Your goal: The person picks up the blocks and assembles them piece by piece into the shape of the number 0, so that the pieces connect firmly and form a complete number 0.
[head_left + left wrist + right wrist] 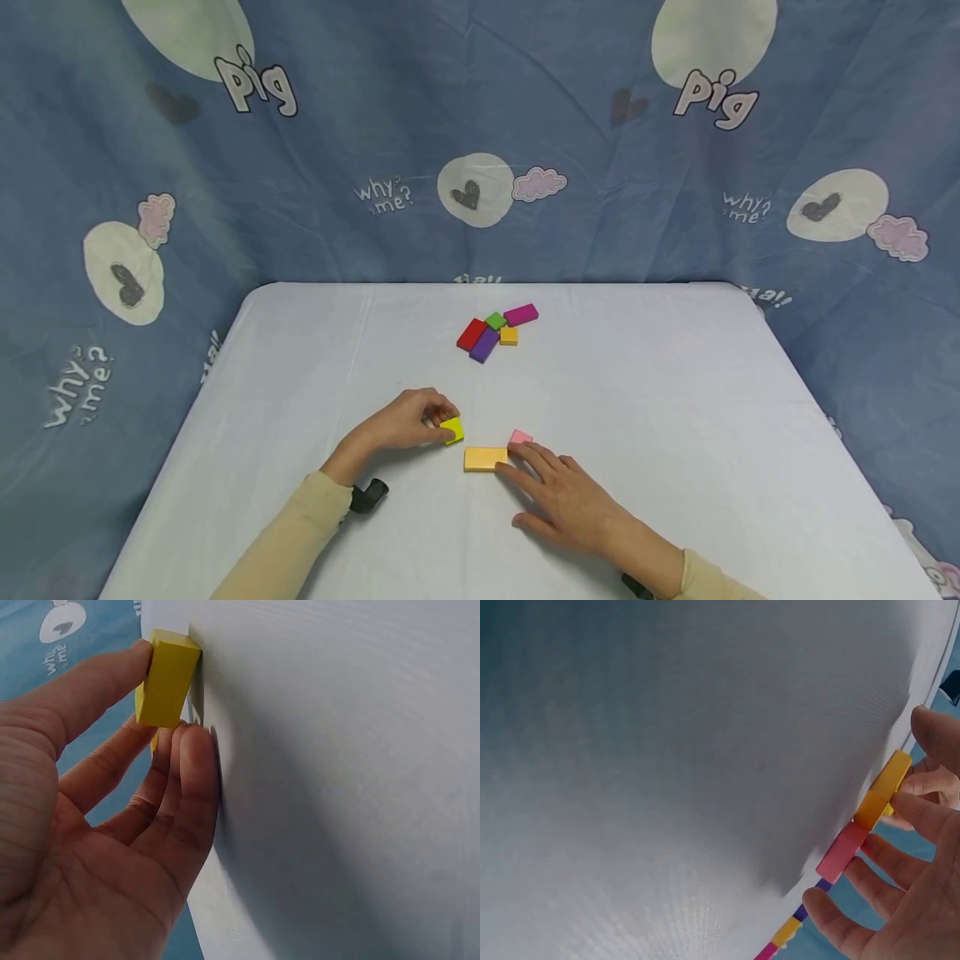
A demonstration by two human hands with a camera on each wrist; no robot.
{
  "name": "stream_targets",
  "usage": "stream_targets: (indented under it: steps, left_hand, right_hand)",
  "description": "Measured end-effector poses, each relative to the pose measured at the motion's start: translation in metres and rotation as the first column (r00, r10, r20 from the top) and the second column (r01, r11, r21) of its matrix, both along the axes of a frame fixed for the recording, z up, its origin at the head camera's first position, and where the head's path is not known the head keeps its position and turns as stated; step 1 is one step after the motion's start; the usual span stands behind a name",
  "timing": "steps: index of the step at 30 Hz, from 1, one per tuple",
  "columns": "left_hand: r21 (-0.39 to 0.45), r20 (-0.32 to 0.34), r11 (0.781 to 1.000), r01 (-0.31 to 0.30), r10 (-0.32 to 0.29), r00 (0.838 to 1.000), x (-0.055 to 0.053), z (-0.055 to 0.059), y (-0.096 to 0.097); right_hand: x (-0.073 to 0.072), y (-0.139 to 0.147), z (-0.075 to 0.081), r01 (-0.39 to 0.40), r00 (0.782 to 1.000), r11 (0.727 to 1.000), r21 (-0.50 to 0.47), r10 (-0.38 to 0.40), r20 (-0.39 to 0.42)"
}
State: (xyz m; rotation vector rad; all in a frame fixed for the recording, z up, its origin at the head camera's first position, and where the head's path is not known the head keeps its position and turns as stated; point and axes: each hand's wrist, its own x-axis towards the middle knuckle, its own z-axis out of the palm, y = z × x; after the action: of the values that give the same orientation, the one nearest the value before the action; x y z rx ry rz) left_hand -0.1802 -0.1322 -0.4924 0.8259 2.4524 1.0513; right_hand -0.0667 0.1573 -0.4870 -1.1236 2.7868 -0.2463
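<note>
Left hand [405, 421] of the person opposite me pinches the yellow block [454, 429], thumb on one side and index finger on the other, the remaining fingers bent loosely behind. Keep this grip light and near the upper edge, so the lower edge stays visible during placement. Whether the block bears on the surface [675, 375] cannot be told.

Right hand [566, 500] grips nothing: its fingers are spread and extended, the thumb apart. The index fingertip touches the right end of the amber block [483, 459]; the middle fingertip rests against the pink block [521, 436], just beyond that end. Use these fingertips as a stop. Press only enough to prevent sliding; excess force would probably turn the amber block out of line.

The yellow block is just beyond the amber block's left end, with a gap between them. Square its faces before closing the gap, and release the thumb and index finger together to avoid dragging it askew.

Farther out, well apart from both hands, lies a cluster: red block [472, 334] beside purple block [484, 344], green block [496, 321], small orange block [509, 336] and magenta block [521, 314]. Behind the surface hangs a blue printed cloth [375, 100].
</note>
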Motion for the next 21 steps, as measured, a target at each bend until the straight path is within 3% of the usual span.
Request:
stream_targets:
  steps: [5, 15, 21]
  left_hand:
    - [-0.01, -0.009, 1.0, 0.0, 0.0, 1.0, 0.0021, 0.0015, 0.0002]
    - [-0.012, 0.063, 0.999, 0.032, -0.031, 0.998, 0.007, 0.0035, 0.0023]
    - [-0.013, 0.062, 0.999, 0.033, -0.033, 0.998, 0.0072, 0.0025, 0.0031]
  right_hand:
    - [0.0005, -0.0002, 0.0001, 0.0, 1.0, 1.0, 0.004, 0.0, 0.001]
    - [0.0015, -0.0011, -0.001, 0.003, 1.0, 1.0, 0.006, -0.003, 0.011]
    - [0.0008, -0.0013, -0.0008, 0.002, 1.0, 1.0, 0.014, -0.002, -0.002]
